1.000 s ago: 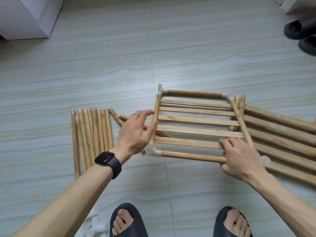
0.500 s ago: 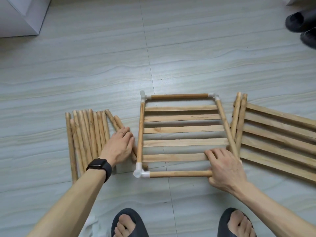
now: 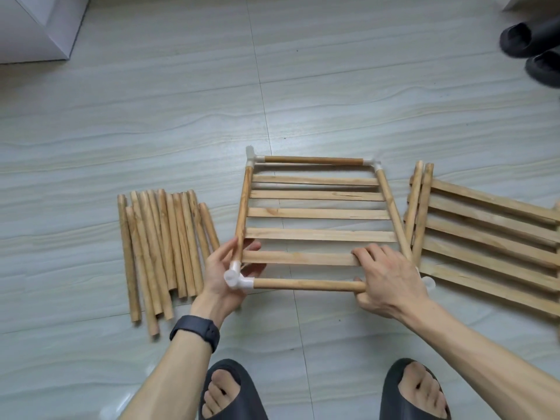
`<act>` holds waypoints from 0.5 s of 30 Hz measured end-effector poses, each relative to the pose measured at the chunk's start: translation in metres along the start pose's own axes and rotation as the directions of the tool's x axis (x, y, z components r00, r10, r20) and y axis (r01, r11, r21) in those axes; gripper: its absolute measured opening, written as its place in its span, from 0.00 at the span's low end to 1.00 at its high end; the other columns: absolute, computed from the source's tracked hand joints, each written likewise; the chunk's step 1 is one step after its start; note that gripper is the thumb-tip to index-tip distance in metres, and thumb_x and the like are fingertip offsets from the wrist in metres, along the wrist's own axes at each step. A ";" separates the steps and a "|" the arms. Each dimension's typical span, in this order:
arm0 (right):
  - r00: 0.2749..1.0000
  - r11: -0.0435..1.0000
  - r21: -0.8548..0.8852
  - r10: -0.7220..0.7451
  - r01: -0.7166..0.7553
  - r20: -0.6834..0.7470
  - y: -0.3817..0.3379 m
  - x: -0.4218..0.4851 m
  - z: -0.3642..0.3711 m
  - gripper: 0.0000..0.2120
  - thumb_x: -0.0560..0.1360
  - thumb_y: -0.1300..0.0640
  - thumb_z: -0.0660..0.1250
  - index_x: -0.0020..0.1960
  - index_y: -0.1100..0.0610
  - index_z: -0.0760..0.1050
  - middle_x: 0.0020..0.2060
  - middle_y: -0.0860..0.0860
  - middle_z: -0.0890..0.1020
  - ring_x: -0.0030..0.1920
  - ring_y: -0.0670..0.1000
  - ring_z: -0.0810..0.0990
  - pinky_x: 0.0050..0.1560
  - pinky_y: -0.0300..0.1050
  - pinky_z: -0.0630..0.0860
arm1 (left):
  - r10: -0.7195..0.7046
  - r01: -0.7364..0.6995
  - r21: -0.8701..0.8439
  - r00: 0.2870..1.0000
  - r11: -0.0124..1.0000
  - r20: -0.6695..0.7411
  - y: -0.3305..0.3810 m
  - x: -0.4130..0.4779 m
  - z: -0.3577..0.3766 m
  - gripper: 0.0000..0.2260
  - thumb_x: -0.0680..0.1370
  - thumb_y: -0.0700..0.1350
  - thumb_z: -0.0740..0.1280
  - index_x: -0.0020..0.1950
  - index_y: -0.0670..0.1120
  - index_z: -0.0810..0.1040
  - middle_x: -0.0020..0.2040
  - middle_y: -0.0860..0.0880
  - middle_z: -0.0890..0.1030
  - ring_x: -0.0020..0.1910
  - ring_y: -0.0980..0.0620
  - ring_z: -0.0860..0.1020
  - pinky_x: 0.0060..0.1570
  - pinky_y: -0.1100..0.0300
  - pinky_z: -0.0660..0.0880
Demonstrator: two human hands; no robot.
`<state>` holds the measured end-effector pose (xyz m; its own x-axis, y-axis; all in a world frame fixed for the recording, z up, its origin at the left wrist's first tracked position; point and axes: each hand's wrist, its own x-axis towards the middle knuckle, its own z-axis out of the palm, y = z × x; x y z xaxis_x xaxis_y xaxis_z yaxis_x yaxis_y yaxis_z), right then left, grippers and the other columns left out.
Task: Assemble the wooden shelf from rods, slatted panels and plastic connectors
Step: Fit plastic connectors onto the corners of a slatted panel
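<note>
Head view looks down on a pale grey tiled floor (image 3: 181, 116) with wavy streaks and thin grout lines. A square frame of wooden rods with five flat slats (image 3: 318, 213) lies in the middle, with white plastic connectors at its corners. The left hand (image 3: 230, 277) is under the near-left white plastic corner connector (image 3: 238, 278), its fingers curled around it. The right hand (image 3: 388, 280) covers the near-right corner, with the fingers clamped on the near rod and the last slat. A bundle of loose wooden rods (image 3: 160, 247) lies left of the frame, and spare slatted wooden panels (image 3: 485, 234) lie at the right. A white cabinet corner (image 3: 39, 28) stands far left, and black slippers (image 3: 533, 47) are far right.
</note>
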<state>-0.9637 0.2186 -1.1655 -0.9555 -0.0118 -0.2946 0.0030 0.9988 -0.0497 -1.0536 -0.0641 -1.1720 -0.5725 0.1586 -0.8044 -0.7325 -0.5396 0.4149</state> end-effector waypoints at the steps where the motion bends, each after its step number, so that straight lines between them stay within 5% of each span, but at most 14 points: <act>1: 1.000 1.000 -0.004 0.001 -0.001 -0.010 -0.001 0.001 0.000 0.19 0.67 0.47 0.69 0.55 0.53 0.75 0.47 0.52 0.78 0.45 0.57 0.76 0.47 0.50 0.74 | -0.003 0.006 -0.123 1.000 0.992 0.026 -0.002 -0.001 0.001 0.14 0.76 0.50 0.70 0.55 0.40 0.81 0.49 0.40 0.84 0.52 0.40 0.84 0.61 0.45 0.77; 4: 1.000 1.000 -0.023 0.008 -0.008 -0.018 -0.005 0.004 0.000 0.16 0.67 0.50 0.67 0.53 0.55 0.75 0.46 0.53 0.78 0.43 0.59 0.76 0.45 0.50 0.73 | 0.020 -0.002 -0.368 0.999 0.930 0.045 0.000 0.000 0.005 0.23 0.78 0.55 0.66 0.59 0.37 0.78 0.42 0.42 0.81 0.48 0.39 0.83 0.64 0.48 0.75; 9: 0.999 0.999 -0.048 0.020 -0.019 0.026 -0.007 0.007 -0.008 0.16 0.67 0.51 0.64 0.52 0.55 0.75 0.47 0.53 0.80 0.45 0.59 0.76 0.47 0.50 0.73 | 0.041 -0.041 -0.288 0.999 0.957 -0.004 0.006 0.008 0.007 0.25 0.81 0.63 0.57 0.59 0.40 0.71 0.35 0.43 0.75 0.36 0.42 0.79 0.48 0.52 0.77; 13: 0.996 0.996 -0.085 -0.007 0.015 0.086 -0.010 0.007 -0.015 0.21 0.70 0.44 0.63 0.60 0.52 0.71 0.55 0.50 0.77 0.53 0.55 0.75 0.55 0.48 0.72 | 0.012 -0.008 -0.328 1.000 0.945 0.012 0.004 0.010 0.001 0.28 0.82 0.62 0.53 0.64 0.37 0.71 0.37 0.43 0.76 0.38 0.41 0.79 0.54 0.48 0.77; 15: 0.993 0.994 0.047 -0.100 0.097 0.056 -0.006 -0.001 -0.017 0.31 0.70 0.39 0.66 0.69 0.52 0.68 0.65 0.51 0.74 0.62 0.54 0.73 0.64 0.47 0.72 | 0.009 0.000 -0.353 1.000 0.935 0.022 0.005 0.012 -0.006 0.29 0.83 0.61 0.52 0.67 0.36 0.72 0.39 0.42 0.78 0.40 0.40 0.81 0.56 0.47 0.78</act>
<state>-0.9679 0.2139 -1.1489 -0.9331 -0.1143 -0.3410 -0.0763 0.9895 -0.1229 -1.0622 -0.0700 -1.1815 -0.5870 0.1721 -0.7911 -0.5548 -0.7971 0.2383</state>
